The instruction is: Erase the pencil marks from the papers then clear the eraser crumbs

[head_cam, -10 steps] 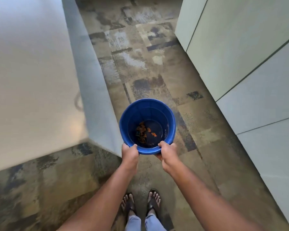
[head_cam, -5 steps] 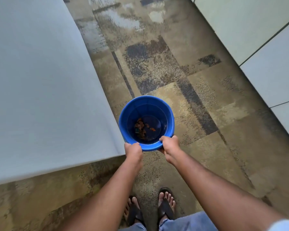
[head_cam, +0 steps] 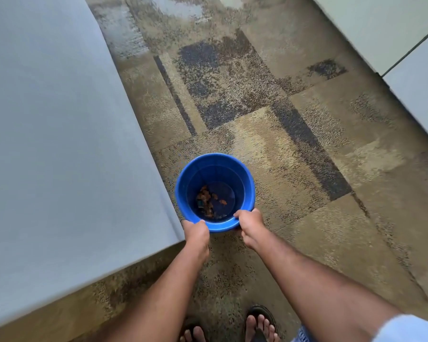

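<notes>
A round blue bucket (head_cam: pixel 247 183) sits low over the carpet, right beside the corner of a white table. Orange and dark scraps (head_cam: pixel 206 198) lie on its bottom. My left hand (head_cam: pixel 195 232) grips the near rim on the left side. My right hand (head_cam: pixel 248 222) grips the near rim on the right side, fingers curled over the edge. No papers, eraser or pencil marks are in view.
The white table (head_cam: pixel 59 144) fills the left side, its corner close to my left hand. White cabinet panels (head_cam: pixel 393 33) run along the upper right. Patterned brown and grey carpet (head_cam: pixel 294 144) lies between them. My sandalled feet (head_cam: pixel 257 324) show at the bottom.
The bucket has gone lower, toward the carpet beside the table corner, with both hands still on its rim. The view has tilted down and closer to the floor.
</notes>
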### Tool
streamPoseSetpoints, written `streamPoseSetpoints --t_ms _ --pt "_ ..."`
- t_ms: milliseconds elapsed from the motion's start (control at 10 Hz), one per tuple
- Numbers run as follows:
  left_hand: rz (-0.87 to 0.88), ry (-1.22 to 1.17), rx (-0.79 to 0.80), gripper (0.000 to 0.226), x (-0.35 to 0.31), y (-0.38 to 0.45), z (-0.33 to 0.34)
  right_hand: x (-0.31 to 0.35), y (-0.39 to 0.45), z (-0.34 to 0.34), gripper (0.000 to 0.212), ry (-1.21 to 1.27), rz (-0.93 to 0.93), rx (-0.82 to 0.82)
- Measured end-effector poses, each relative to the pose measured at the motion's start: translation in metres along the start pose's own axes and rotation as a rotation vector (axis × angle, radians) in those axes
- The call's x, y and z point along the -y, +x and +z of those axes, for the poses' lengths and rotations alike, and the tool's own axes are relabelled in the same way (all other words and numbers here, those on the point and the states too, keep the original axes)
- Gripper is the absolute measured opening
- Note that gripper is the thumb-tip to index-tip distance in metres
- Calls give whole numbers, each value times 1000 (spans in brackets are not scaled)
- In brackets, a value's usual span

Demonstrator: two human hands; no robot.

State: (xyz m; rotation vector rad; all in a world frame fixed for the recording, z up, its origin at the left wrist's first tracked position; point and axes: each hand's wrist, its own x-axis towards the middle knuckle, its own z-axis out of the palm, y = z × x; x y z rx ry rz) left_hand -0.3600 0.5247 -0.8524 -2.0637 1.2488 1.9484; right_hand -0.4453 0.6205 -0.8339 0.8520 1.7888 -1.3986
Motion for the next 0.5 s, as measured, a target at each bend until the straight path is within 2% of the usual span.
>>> streamPoseSetpoints --t_ms 300,500 --pt "-28 83 15 30 6 1 3 -11 16 -1 31 -69 42 -32" --pt "-57 305 5 36 -21 -45 -14 14 -30 -6 29 -167 108 -20"
